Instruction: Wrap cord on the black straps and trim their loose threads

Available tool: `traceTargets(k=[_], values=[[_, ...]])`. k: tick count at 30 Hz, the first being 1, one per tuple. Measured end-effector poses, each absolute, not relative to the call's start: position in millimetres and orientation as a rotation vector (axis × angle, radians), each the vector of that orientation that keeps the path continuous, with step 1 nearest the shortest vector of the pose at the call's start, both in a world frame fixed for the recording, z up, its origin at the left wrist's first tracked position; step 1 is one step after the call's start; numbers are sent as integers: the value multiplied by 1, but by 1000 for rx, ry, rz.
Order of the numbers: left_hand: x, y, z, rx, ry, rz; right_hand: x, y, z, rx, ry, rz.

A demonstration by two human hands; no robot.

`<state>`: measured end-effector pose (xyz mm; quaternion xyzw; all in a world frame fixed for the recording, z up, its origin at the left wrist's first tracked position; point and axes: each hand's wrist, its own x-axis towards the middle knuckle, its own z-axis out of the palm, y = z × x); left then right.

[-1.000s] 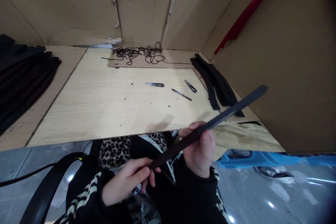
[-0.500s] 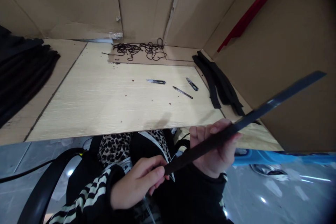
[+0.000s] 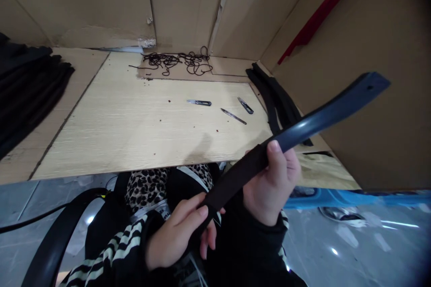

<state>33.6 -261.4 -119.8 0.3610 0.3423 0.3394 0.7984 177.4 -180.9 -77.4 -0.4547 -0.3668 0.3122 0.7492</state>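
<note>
A long, curved, dark blue strip (image 3: 323,124), smooth and shiny with a small hole near its far end, slants up to the right in front of me. A black-brown fabric sleeve (image 3: 235,178) covers its lower part. My right hand (image 3: 274,179) is closed around the strip at the sleeve's upper edge, thumb on top. My left hand (image 3: 180,231) pinches the sleeve's lower end between thumb and fingers, above my lap. Beyond my hands, two thread snips (image 3: 199,102) (image 3: 245,105) and a slim pointed metal tool (image 3: 233,116) lie on the table (image 3: 111,121).
Tangled dark cord (image 3: 175,60) lies at the table's back edge. A pile of dark fabric pieces (image 3: 30,85) is on the left. Several dark strips (image 3: 274,94) lie at the right, beside the cardboard wall (image 3: 363,45). A black chair armrest (image 3: 63,228) is at my left.
The strip has turned so that its broad, curved face shows, and its far end has moved left and up. My right thumb has shifted onto its upper face.
</note>
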Motion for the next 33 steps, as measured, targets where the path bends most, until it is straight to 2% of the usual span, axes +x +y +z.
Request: traceTargets(k=[9, 12, 16, 18, 24, 33], values=[[35, -260, -120, 828, 845, 729, 172, -176, -74, -860, -842, 661], [33, -257, -122, 743, 647, 736, 178, -175, -70, -727, -822, 841], [29, -257, -113, 651, 421, 619, 197, -171, -69, -330, -918, 1118], [27, -261, -100, 772, 461, 536, 204, -169, -70, -223, -938, 1180], [28, -272, -66, 1223, 780, 594, 208, -167, -69, -418, -1105, 1417], [27, -272, -61, 1436, 797, 551, 216, -158, -89, 237, -963, 1413]])
